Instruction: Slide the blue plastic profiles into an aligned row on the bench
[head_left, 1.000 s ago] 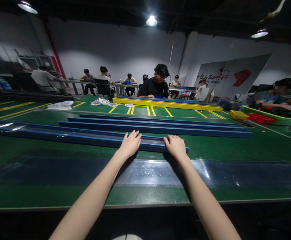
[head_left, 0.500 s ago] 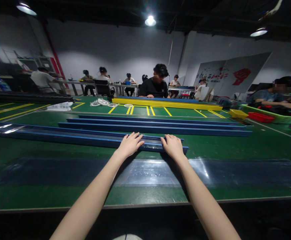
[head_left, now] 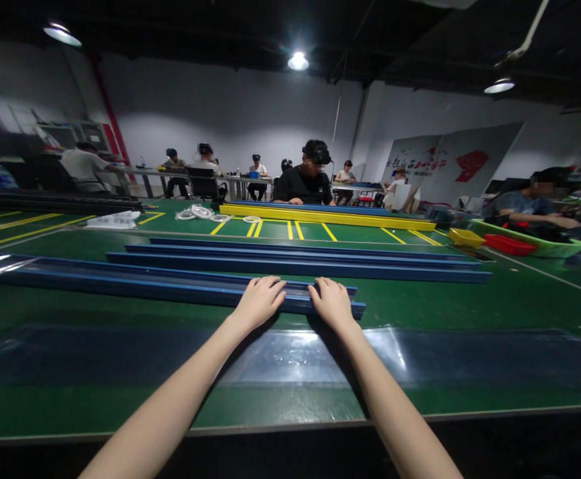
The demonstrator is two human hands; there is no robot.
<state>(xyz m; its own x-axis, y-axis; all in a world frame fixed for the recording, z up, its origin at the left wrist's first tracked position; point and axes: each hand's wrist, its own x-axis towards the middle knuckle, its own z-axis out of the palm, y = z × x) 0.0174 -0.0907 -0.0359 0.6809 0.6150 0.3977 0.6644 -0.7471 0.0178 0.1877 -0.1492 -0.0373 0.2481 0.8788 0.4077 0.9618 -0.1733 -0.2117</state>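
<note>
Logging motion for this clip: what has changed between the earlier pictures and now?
The left hand has slid slightly right and the right hand slightly left along the nearest blue channel, narrowing the gap between them. The camera view shifted, so the scene sits lower. Nothing was visibly picked up or let go. The channel, the clear sheet and the blue channels behind stayed put.

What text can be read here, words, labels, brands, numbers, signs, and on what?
Nothing reads reliably.
Wall board: black and red characters, too blurred to quote; smaller line below, too small.
Same board: red fist-like emblem, no legible words.
Nearest blue channel, clear sheet, yellow channel: no text visible.
</note>
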